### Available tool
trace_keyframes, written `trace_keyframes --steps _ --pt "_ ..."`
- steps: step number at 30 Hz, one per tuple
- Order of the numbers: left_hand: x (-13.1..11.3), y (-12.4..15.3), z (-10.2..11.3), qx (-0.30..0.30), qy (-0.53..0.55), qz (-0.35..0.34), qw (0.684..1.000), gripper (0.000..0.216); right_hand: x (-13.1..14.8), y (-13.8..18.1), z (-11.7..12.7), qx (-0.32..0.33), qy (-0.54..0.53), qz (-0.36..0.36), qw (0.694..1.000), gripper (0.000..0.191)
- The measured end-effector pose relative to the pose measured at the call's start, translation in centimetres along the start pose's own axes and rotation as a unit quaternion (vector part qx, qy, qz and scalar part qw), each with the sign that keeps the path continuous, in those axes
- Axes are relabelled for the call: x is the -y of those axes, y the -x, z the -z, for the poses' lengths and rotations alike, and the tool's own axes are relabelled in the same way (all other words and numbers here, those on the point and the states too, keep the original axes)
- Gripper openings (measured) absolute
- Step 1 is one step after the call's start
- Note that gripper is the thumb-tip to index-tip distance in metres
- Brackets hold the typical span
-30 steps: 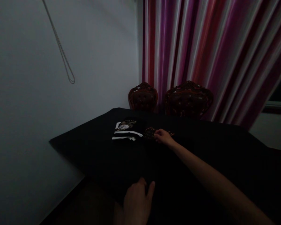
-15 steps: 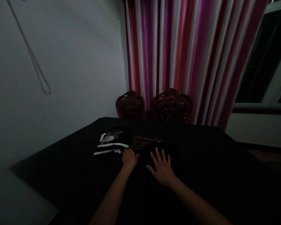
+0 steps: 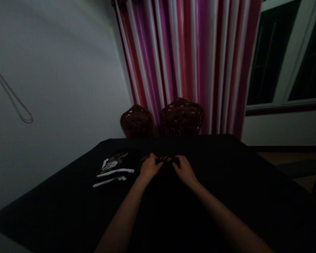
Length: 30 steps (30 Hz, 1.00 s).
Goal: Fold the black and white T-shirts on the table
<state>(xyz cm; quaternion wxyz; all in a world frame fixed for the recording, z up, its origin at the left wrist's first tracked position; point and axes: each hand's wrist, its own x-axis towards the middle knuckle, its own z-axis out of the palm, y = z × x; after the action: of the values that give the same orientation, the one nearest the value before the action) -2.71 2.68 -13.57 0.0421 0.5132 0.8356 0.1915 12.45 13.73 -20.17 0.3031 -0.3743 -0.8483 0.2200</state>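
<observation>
A black printed shirt with gold lettering lies on the black-covered table, its edges lost against the dark cloth. My left hand is bent over its left part, thumb and fingers closed on the fabric. To the right, my right hand curls round the shirt in the same way, thumb facing the left one. Part of the lettering shows between the two hands. Just left of my left hand sits a folded pile of black clothing with white edges and a white and gold print.
The table is covered in black, with its left side near a pale wall. Two carved chairs with dark red padded backs stand beyond the far edge. Behind them hangs a striped curtain, and a window is at right.
Both hands have moved forward onto the lettering and come closer together. My right hand's spread fingers have curled in, and less lettering shows. The view has turned right.
</observation>
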Motion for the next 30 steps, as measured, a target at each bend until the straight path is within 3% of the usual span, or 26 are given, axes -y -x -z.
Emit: trace_keyframes --steps 2,5,11,17,22,26,28,30 --pt "-2.0 1.0 -1.0 0.042 0.036 -0.086 0.995 0.039 -2.6 -1.5 2.0 -0.059 0.035 -0.047 0.996 0.039" --pt "-3.1 3.6 -2.9 0.075 0.056 -0.178 0.98 0.039 -6.1 -2.3 2.8 -0.062 0.049 -0.128 0.989 0.038" --pt "-0.6 7.2 -7.2 0.102 -0.043 -0.211 0.971 0.064 -8.8 -2.3 -0.3 -0.021 -0.022 -0.14 0.99 0.025" --pt "0.2 7.7 -9.2 0.089 -0.068 -0.255 0.96 0.057 -9.8 -1.8 0.4 -0.067 -0.052 -0.124 0.989 0.022" --pt "0.4 7.8 -7.2 0.123 -0.009 -0.258 0.958 0.065 -7.7 -2.0 3.4 -0.098 -0.044 -0.075 0.991 0.031" --pt "2.4 10.3 -3.6 0.036 0.052 -0.236 0.97 0.048 -2.7 -1.9 8.3 -0.108 -0.079 0.019 0.991 0.025" --pt "3.4 12.5 -1.9 0.048 0.053 -0.248 0.966 0.04 -0.2 0.4 10.1 -0.048 -0.089 0.107 0.989 0.018" --pt "4.3 14.8 -0.9 0.1 0.039 -0.276 0.955 0.039 1.2 4.3 10.5 0.066 -0.053 0.186 0.979 0.017"
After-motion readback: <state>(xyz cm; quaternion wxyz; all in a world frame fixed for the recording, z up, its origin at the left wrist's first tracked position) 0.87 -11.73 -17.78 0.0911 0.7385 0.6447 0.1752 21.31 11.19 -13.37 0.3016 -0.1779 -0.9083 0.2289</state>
